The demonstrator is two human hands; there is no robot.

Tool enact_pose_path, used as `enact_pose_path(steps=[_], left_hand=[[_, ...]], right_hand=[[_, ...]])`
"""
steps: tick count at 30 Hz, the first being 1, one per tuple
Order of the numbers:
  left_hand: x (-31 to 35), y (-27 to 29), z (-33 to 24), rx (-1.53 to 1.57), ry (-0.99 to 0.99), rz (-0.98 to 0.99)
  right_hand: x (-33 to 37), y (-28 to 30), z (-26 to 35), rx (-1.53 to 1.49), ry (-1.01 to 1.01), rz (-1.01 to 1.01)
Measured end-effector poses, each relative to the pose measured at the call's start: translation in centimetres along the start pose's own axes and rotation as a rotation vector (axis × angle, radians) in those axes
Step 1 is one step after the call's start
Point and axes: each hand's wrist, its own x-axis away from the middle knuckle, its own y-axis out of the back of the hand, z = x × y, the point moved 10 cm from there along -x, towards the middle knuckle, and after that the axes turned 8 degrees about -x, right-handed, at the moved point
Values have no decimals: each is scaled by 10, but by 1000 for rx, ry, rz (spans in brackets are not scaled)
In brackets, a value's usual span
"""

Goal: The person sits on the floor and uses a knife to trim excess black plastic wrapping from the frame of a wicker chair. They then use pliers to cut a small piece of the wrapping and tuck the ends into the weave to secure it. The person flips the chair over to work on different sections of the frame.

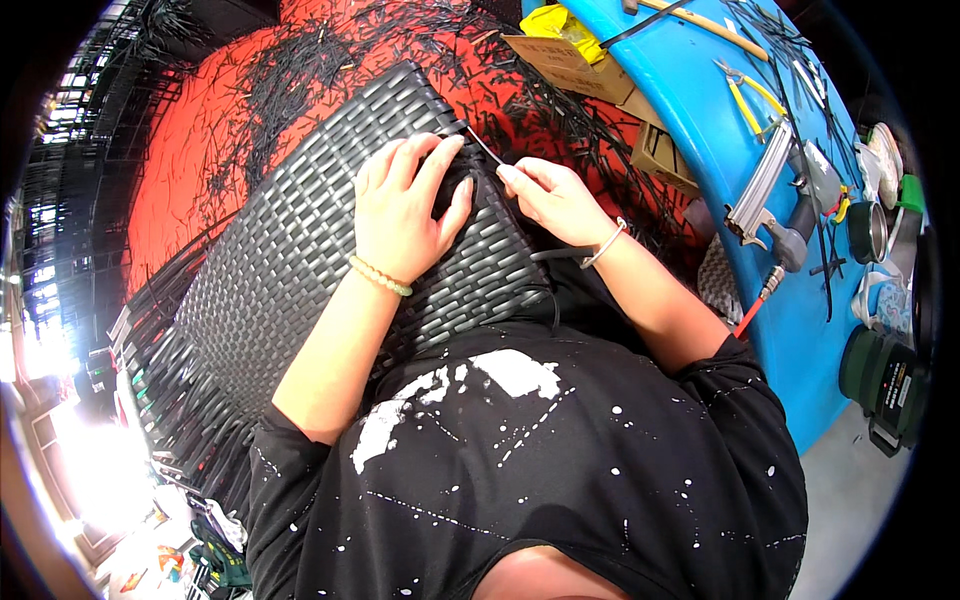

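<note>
A black woven panel (300, 235) of flat plastic strips lies tilted across my lap, its loose strip ends (165, 370) fanning out at the left. My left hand (408, 200) rests on top of the weave close to its right edge, fingers and thumb apart, fingertips at the upper corner area. Just beyond that edge, my right hand (555, 200) pinches a thin, shiny grey rod or strip (484, 144) between thumb and index finger. Its far end reaches the panel's edge near my left fingertips; I cannot tell whether it passes into the weave.
Black strip scraps (290, 90) litter the red floor covering (185, 150). On the right, a blue table (690, 120) carries yellow-handled pliers (748, 105), a wooden-handled hammer (715, 30) and an air stapler (770, 195) with a red hose. Cardboard boxes (580, 75) stand beside it.
</note>
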Motion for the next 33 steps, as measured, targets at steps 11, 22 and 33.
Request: enact_pose_path(steps=[11,22,33], left_hand=[[-41,-11,3,10,-254,239],[-25,-13,12,36,-151,186],[-2,-17,23,19,-113,15]], right_hand=[[15,24,47,710,252,-131],[22,13,73,889,462,-136],[26,5,97,1081,587,-56]])
